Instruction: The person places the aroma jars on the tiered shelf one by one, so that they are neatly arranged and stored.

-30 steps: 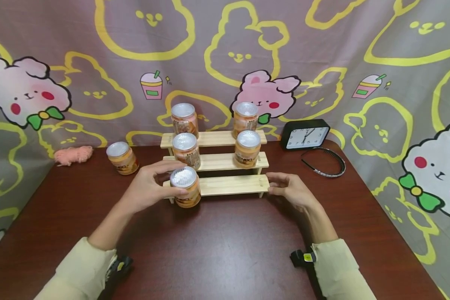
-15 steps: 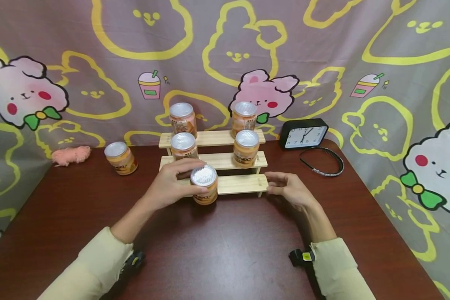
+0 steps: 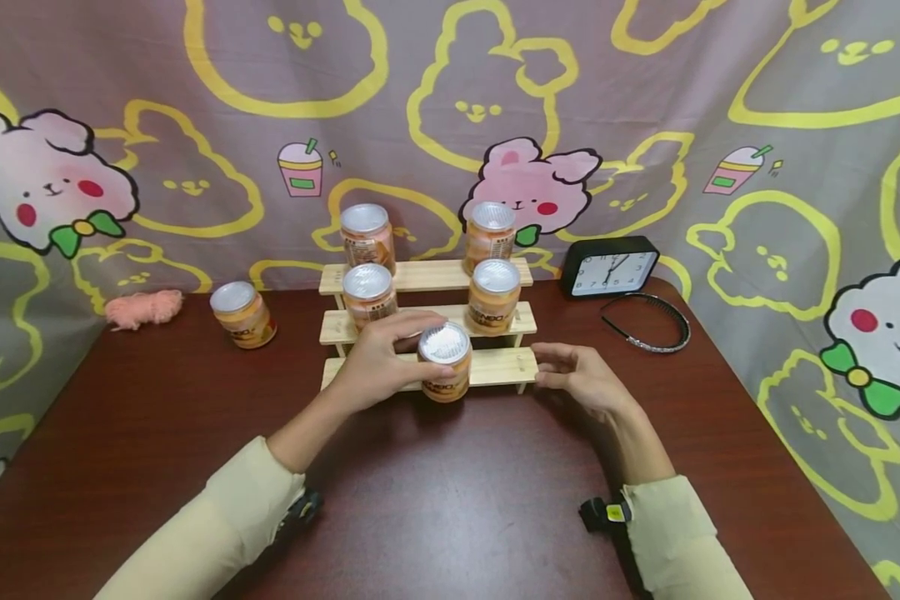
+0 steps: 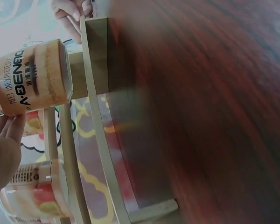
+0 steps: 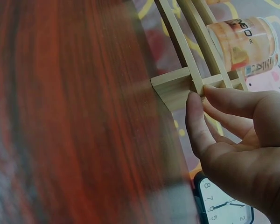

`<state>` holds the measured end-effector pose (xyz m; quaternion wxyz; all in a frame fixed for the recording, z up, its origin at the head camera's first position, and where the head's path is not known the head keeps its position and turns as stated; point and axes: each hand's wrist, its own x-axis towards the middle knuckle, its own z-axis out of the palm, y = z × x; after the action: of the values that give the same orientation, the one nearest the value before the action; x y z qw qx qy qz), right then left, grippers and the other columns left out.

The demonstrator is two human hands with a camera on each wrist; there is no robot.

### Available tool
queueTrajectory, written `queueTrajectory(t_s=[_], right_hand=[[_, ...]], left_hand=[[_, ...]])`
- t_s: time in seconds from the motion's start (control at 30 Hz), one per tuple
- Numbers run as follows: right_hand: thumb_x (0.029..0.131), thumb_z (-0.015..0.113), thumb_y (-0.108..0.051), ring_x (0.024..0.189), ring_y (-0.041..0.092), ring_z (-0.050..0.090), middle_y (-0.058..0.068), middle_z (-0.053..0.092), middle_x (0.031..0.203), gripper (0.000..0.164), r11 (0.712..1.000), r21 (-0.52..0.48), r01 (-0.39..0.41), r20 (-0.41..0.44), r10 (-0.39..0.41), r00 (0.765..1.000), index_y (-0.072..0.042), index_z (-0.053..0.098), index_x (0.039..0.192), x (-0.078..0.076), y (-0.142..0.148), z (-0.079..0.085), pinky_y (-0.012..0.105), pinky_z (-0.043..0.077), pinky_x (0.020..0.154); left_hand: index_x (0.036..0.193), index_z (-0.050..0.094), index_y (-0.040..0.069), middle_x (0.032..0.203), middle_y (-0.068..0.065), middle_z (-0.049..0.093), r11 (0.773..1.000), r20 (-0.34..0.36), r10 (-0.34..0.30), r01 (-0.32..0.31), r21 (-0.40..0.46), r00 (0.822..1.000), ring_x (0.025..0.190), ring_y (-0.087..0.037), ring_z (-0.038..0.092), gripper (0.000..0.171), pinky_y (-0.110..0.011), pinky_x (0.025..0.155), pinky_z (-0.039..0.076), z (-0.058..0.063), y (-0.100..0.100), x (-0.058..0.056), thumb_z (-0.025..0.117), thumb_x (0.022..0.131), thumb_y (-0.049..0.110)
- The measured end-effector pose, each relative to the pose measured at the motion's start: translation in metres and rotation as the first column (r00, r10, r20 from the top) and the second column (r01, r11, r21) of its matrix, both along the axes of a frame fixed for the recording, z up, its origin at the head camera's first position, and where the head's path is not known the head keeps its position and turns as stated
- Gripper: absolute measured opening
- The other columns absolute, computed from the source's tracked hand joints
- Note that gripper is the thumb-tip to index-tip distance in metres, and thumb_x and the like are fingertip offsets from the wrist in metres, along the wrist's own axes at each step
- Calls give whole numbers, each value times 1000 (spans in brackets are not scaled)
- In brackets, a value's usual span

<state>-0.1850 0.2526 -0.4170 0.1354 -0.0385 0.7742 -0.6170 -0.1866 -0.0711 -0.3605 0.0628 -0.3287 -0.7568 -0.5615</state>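
My left hand (image 3: 375, 362) grips an orange-labelled can (image 3: 448, 387) with a silver lid, thumb in front and fingers behind. The can is upright over the bottom tier of a three-tier wooden display shelf (image 3: 504, 367). In the left wrist view a small gap shows between the can's base (image 4: 65, 70) and the bottom plank (image 4: 95, 100). My right hand (image 3: 591, 383) pinches the right end of that plank between thumb and fingertips, also seen in the right wrist view. Two like cans stand on the middle tier, left (image 3: 370, 287) and right (image 3: 493, 304), and two on the top tier, left (image 3: 371, 246) and right (image 3: 487, 246).
Another can (image 3: 247, 325) stands on the dark wooden table (image 3: 450, 500) left of the shelf. Farther left lies a pink yarn bundle (image 3: 144, 309). A black-framed clock (image 3: 611, 268) and a black headband (image 3: 678, 321) are at right. A patterned curtain (image 3: 390, 158) hangs behind.
My left hand has carried the gripped can rightward along the front of the bottom tier, from its left end to about the middle. My right hand stays at the plank's right end.
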Motion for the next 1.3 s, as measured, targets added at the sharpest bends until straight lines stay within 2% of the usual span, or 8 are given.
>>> queueTrajectory(t_s=[0.2, 0.4, 0.6, 0.83, 1.0, 1.3], right_hand=[[93, 67, 6, 108, 18, 61, 29, 59, 131, 55, 1000, 1, 3, 13, -3, 1000, 13, 46, 144, 2, 0, 0, 28, 55, 86], [93, 66, 6, 105, 15, 62, 29, 60, 128, 55, 1000, -1, 5, 12, -5, 1000, 13, 46, 144, 3, 1, 0, 28, 56, 85], [93, 66, 6, 107, 18, 62, 30, 58, 131, 55, 1000, 1, 2, 18, -2, 1000, 13, 46, 144, 3, 1, -1, 30, 56, 87], [93, 67, 5, 111, 22, 61, 30, 57, 133, 55, 1000, 12, -8, 4, 8, 1000, 13, 47, 143, 2, 0, -2, 29, 56, 86], [93, 67, 5, 112, 23, 61, 30, 57, 135, 54, 1000, 6, -7, 2, 7, 1000, 13, 47, 143, 2, 1, -2, 29, 56, 86], [92, 67, 7, 107, 17, 63, 30, 58, 133, 54, 1000, -3, -3, -15, 3, 1000, 14, 47, 142, -1, 0, -2, 25, 56, 83]], left_hand=[[122, 71, -3, 128, -14, 67, 1000, -11, 17, -17, -14, 1000, 119, -24, 61, 57, -32, 95, 53, -1, 11, -3, 94, 70, 7], [123, 71, -3, 126, -13, 68, 1000, -10, 26, -26, 13, 1000, 116, -23, 62, 59, -30, 95, 53, -3, 25, -6, 94, 70, 7], [122, 71, -3, 125, -13, 68, 997, -16, 68, -68, 25, 998, 116, -22, 63, 60, -29, 95, 53, -3, 37, -5, 95, 69, 9], [119, 72, 0, 121, -9, 70, 997, -1, 59, -59, 41, 998, 111, -19, 64, 56, -30, 92, 55, -6, 47, -4, 95, 69, 10], [117, 74, 3, 119, -6, 70, 996, -9, 76, -76, 41, 997, 110, -16, 64, 54, -31, 93, 54, -8, 54, -5, 96, 69, 14], [114, 73, 2, 115, -6, 69, 993, -18, 104, -103, 64, 994, 106, -15, 63, 52, -29, 92, 55, -7, 66, -7, 96, 68, 13]])
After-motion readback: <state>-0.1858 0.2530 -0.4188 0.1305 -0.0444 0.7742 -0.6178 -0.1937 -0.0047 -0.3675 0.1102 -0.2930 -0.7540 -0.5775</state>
